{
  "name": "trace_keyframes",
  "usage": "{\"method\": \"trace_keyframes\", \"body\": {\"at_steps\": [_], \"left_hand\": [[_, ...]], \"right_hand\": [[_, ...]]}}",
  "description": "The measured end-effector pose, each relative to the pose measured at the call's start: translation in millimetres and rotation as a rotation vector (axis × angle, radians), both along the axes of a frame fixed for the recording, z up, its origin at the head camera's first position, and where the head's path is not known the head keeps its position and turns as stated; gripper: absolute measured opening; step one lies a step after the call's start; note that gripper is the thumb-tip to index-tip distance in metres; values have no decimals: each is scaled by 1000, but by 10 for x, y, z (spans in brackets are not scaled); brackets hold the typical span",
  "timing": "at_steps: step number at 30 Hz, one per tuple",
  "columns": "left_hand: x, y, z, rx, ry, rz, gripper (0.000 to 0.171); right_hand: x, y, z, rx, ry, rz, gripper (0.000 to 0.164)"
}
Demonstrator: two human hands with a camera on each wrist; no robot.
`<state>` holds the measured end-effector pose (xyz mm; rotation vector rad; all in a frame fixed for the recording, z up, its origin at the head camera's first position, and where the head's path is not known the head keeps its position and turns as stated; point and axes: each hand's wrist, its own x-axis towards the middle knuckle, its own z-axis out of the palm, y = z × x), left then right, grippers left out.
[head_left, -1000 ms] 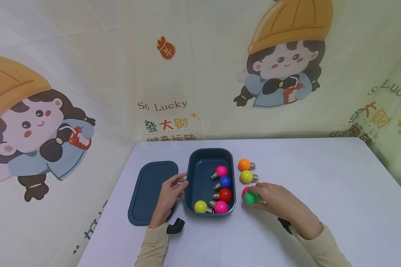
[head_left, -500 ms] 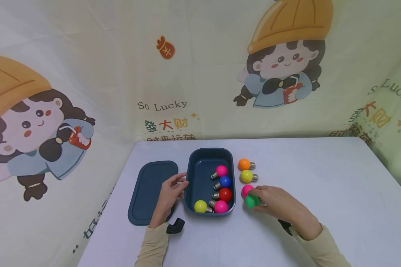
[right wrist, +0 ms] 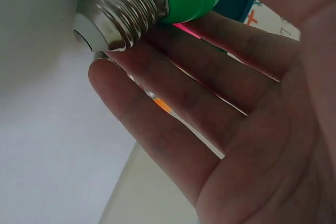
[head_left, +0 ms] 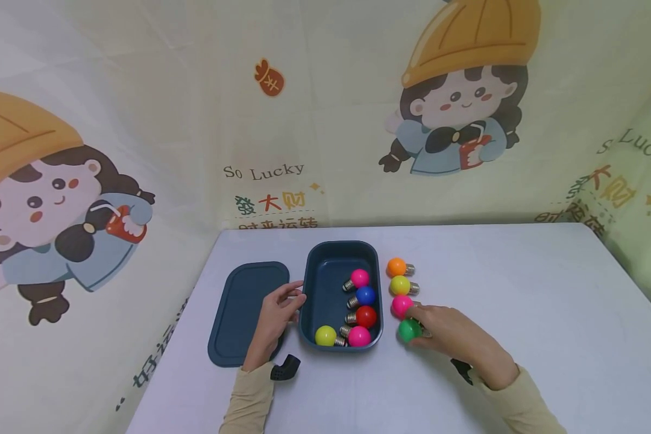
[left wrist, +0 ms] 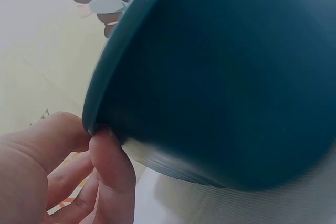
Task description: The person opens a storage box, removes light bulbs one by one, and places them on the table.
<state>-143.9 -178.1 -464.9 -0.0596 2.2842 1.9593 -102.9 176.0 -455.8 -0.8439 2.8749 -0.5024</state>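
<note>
In the head view, my left hand (head_left: 273,316) is at the left wall of a dark blue box (head_left: 331,259). Its thumb and forefinger pinch the box's rim, as the left wrist view shows. Inside the box lie several coloured light bulbs, among them a blue bulb (head_left: 366,295), a red bulb (head_left: 366,316) and a yellow bulb (head_left: 325,336). To the right of the box, my right hand (head_left: 452,331) holds a green light bulb (head_left: 410,330) low at the table, between thumb and fingers. The bulb's metal screw base (right wrist: 118,14) shows in the right wrist view.
A dark blue lid (head_left: 239,313) lies flat left of the box, partly behind my left hand. Right of the box, an orange bulb (head_left: 396,267), a yellow bulb (head_left: 399,286) and a pink bulb (head_left: 401,307) lie in a column on the white table (head_left: 521,283).
My right hand has moved the green bulb slightly toward me, away from the pink bulb, which now shows more fully. My left hand and the box have stayed in place.
</note>
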Motion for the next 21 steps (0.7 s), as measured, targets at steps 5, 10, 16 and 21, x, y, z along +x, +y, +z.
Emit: {"method": "trace_keyframes", "body": {"at_steps": [5,10,16,21], "left_hand": [[3,1,6,-1,2,-1,40],[-29,-6,-77,0,-2,14,39],[-119,-38,-300,-4,-8,43,39],[-118,-39,-298,-3,-7,45,39]], "right_hand": [[-9,-2,-25,4,13,-4,41],[-21,-3,-56,5,32,-12,40],[-41,3,-88,7,46,-30,43],[-40,3,-86,21,64,-48,46]]}}
